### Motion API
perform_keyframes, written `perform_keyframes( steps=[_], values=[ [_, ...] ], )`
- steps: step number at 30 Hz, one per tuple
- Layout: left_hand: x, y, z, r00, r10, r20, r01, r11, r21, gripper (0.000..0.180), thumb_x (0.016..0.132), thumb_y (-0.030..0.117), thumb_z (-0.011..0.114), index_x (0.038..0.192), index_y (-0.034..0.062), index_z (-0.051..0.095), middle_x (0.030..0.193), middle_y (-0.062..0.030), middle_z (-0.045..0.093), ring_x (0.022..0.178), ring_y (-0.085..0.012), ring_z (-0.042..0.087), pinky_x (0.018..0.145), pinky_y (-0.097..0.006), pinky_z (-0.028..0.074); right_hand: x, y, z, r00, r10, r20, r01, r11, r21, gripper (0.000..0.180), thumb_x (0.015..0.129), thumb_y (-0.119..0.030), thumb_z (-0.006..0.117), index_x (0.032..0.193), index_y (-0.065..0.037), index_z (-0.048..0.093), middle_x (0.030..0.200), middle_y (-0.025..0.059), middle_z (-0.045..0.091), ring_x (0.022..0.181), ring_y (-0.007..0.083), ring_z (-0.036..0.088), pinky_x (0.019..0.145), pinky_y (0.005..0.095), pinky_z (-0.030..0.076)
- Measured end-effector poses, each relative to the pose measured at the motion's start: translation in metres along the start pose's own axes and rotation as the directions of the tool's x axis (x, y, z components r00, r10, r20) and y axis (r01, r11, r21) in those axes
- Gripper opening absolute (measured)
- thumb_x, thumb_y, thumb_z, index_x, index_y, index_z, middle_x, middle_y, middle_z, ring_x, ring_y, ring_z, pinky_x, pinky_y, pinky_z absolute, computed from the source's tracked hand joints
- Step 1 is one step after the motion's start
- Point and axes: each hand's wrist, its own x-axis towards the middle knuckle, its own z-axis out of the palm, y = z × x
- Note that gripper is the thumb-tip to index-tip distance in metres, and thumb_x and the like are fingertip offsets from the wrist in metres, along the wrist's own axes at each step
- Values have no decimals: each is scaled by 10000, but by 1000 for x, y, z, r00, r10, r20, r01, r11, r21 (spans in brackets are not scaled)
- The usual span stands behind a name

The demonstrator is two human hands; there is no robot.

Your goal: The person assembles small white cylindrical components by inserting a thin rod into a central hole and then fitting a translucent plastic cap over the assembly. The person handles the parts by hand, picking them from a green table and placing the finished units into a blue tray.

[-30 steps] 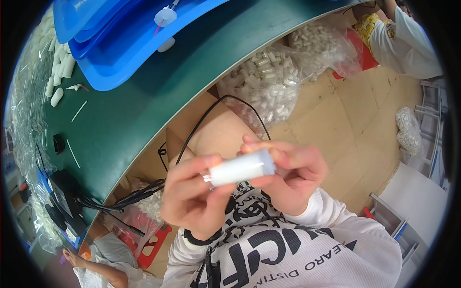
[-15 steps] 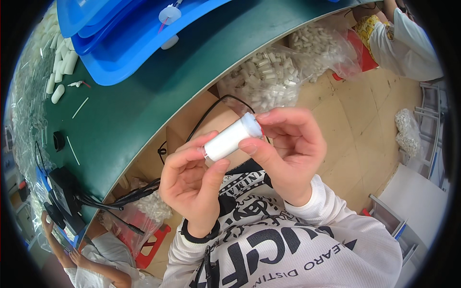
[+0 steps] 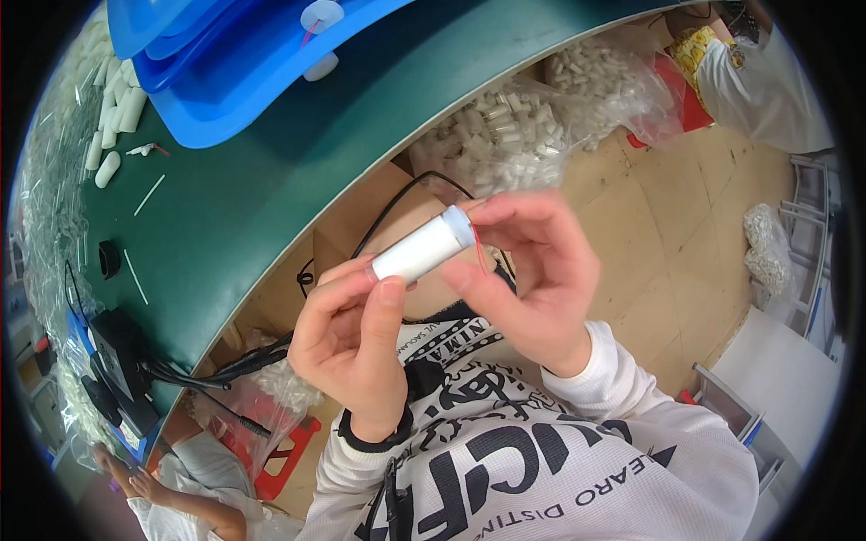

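Observation:
A white cylinder (image 3: 417,254) with a pale bluish cap (image 3: 457,224) is held in front of my chest, tilted with its capped end up to the right. My left hand (image 3: 352,338) pinches its lower, clear-edged end between thumb and fingertips. At the cap, my right hand (image 3: 538,270) has its index fingertip on the rim, the thumb bent in near the cylinder's side, slightly blurred. A thin red wire (image 3: 479,250) comes out of the cap and hangs between the right thumb and fingers.
Blue trays (image 3: 203,113) sit on the green table (image 3: 271,171), with white cylinders (image 3: 117,117) at its left. Black cables (image 3: 225,368) hang over the edge. Bags of small white parts (image 3: 505,135) stand beyond my hands. Other people (image 3: 194,478) sit lower left and upper right.
Both hands and the cylinder have shifted slightly left and up. The right thumb has come away from the cap, and the red wire now hangs lower and shows more.

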Motion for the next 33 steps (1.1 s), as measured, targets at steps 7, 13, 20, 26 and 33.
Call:
perform_keyframes(
  steps=[7,13,20,26,33],
  values=[
    [0,4,0,998,-58,28,59,998,-30,162,786,-78,601,940,-69,553,1001,-206,595,843,-231,631,766,-296,509,-4,3,2,991,-98,-88,98,995,-6,254,711,89,673,951,57,596,952,174,622,839,192,633,725,275,523],
    [0,2,-2,994,42,101,-39,999,-23,179,784,-91,591,958,-73,553,1040,-217,583,949,-233,595,817,-313,492,-9,6,-1,989,-138,-48,141,989,53,299,672,129,685,948,56,596,942,189,624,827,206,639,676,260,528],
    [0,-9,0,992,-69,104,72,997,-27,180,800,-83,576,976,-70,539,1061,-215,575,959,-230,590,840,-312,476,-14,14,-4,991,-69,-111,79,993,87,282,687,110,685,947,48,594,959,166,620,903,206,619,762,282,516],
    [15,-39,0,895,-393,210,413,908,-62,413,873,53,525,1230,-47,342,1088,-215,553,983,-234,576,873,-347,455,-3,35,-14,955,248,-164,-226,964,142,287,746,42,665,1012,33,559,976,109,600,897,147,603,759,272,512],
    [16,-28,-9,768,-487,416,417,873,253,434,805,17,606,1196,-5,419,1130,-138,552,1020,-185,552,890,-293,435,65,171,-143,835,387,-392,-506,820,-268,422,753,-68,682,1107,50,487,887,136,610,736,187,616,651,285,515]
  ],
)
